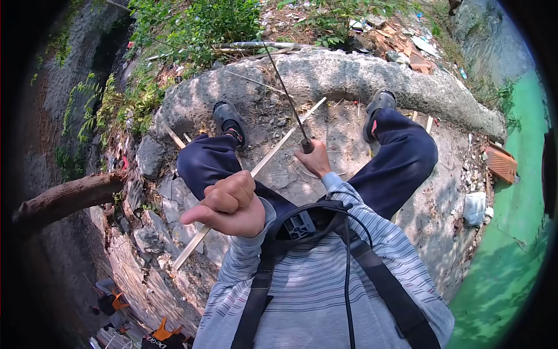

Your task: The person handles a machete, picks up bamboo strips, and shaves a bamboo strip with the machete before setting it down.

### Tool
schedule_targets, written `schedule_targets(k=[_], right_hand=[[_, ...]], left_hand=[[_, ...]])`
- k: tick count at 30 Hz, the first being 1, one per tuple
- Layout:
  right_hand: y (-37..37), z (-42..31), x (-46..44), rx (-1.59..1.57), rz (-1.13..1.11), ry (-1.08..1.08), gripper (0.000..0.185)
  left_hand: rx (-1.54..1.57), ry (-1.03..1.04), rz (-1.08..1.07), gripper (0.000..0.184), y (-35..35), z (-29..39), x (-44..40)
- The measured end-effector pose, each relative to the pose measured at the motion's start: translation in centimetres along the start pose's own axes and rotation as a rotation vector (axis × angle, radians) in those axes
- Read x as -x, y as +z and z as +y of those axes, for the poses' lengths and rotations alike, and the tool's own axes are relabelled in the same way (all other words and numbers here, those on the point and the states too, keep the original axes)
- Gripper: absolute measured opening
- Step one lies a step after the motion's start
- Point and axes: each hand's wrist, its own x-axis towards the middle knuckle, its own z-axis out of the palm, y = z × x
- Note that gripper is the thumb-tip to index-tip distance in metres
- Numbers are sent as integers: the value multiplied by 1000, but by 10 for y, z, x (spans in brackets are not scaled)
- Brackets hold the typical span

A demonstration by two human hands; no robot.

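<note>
While your right hand (314, 159) grips a long blade (288, 96) by its dark handle (306, 145), your left hand (229, 205) makes a fist over a pale strip (289, 137).
Your hands are apart; whether the left one holds the strip, I cannot tell. From it, the strip runs toward 1 and 7 o'clock; the blade points to 11.

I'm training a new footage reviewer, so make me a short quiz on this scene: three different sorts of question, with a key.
1. What does the right hand grip?
a) a brick
b) a dark handle
c) a branch

2. True or false: both feet are bare.

3. Fill in: from this camera, the ____ hand covers part of the pale stick.

Key:
1. b
2. False; both feet wear shoes.
3. left
</note>
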Motion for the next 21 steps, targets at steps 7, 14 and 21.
schedule_targets(k=[7,14,21], right_hand=[[-5,-1,-10,8,-75,-67,28],[6,13,-17,-44,-6,-2,26],[11,53,-32,-2,-24,121,29]], left_hand=[[-24,-17,6,72,7,-1,-3],[25,-11,65,72,-1,1,-6],[-49,-35,112,69,0,2,-5]])
